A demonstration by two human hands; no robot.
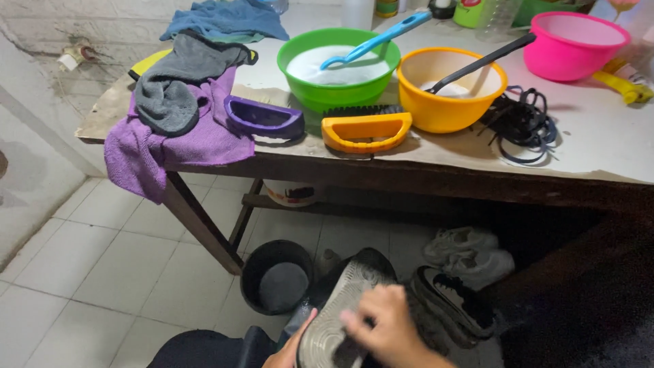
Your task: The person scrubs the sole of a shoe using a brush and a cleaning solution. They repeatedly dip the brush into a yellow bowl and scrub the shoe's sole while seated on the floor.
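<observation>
Two hands: we see both at the bottom edge, working on one shoe [340, 307] turned sole-up.
Right hand [388, 327]: it lies over the sole, fingers curled around something dark; we cannot tell what it is.
Left hand [289, 351]: only the thumb side shows, pressed to the near left edge of the sole, so it steadies the shoe from below.
Shoe axis: the long axis runs from the hands away and a little to the right, toe far, heel near; the right hand is over it, the left hand beside it.
Floor beside: a dark sneaker [453, 300] just to the right, a black bucket [276, 276] to the left, white sneakers [470, 255] further under the table [599, 163].
Table, near edge: an orange brush [366, 131], a purple brush [264, 117], black laces [521, 123].
Table, further: a green bowl [338, 65], a yellow bowl [451, 88], a pink bowl [571, 42].
</observation>
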